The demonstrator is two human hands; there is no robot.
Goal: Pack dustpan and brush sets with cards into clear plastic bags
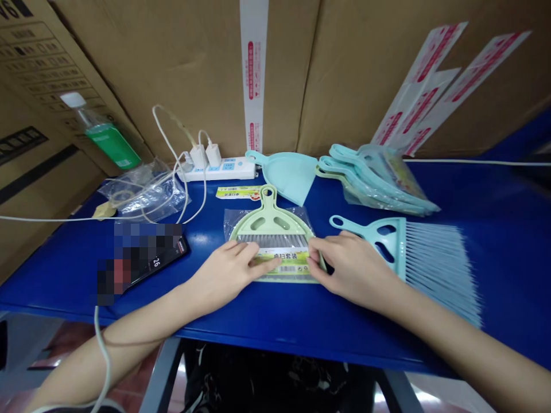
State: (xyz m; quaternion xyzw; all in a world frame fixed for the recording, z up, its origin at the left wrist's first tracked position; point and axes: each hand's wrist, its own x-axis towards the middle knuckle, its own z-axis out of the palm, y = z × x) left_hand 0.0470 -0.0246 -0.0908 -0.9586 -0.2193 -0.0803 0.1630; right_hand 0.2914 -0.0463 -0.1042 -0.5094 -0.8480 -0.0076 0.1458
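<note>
A pale green dustpan and brush set (269,215) lies in front of me, handles pointing away, with grey bristles showing. A yellow label card (287,265) runs across its lower part. My left hand (230,267) holds the set's left side, fingers curled and thumb laid along the card. My right hand (348,264) is closed at the right edge, fingertips pinching around the card's end. Clear plastic (232,221) shows around the set; whether the set is inside it I cannot tell. Right of my right hand lies a light blue brush (439,258).
Behind are a loose blue dustpan (290,172), another label card (237,193) and bagged dustpan sets (383,178). At left are a power strip (232,168) with cables, crumpled plastic bags (150,192), a bottle (109,140) and a phone (159,258). Cardboard boxes (181,63) back the blue table (275,312).
</note>
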